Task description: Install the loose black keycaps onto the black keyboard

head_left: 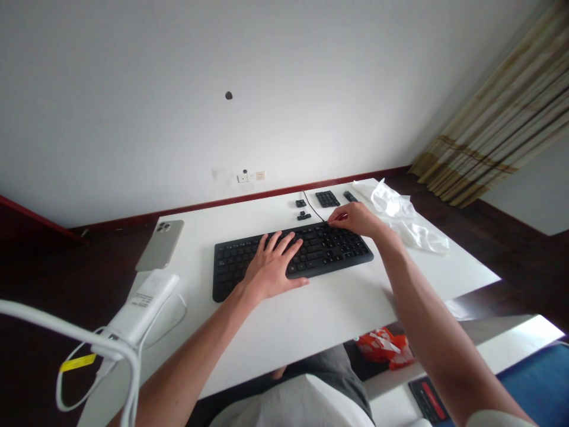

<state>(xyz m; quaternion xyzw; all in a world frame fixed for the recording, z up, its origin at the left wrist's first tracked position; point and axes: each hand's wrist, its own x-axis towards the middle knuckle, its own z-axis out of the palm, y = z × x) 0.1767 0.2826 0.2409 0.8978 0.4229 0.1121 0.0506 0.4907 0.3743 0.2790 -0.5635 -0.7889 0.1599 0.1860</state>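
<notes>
A black keyboard (311,252) lies on the white table. Toward its right end, several key positions look bare, without caps. My left hand (272,264) rests on the keyboard's middle with its fingers spread and the thumb out past the front edge. My right hand (351,217) is pinched at the keyboard's back edge, above the right-hand keys; what its fingertips hold is too small to make out. Behind the keyboard lie a block of loose black keycaps (328,198) and two smaller groups, the rear keycaps (301,203) and the nearer keycaps (304,216).
A thin black cable (313,207) runs back from the keyboard. A small dark object (349,196) and a crumpled clear plastic bag (395,207) lie at right. On the left are a phone (160,244) and a white power strip (142,305) with cords. An orange bag (384,348) sits below.
</notes>
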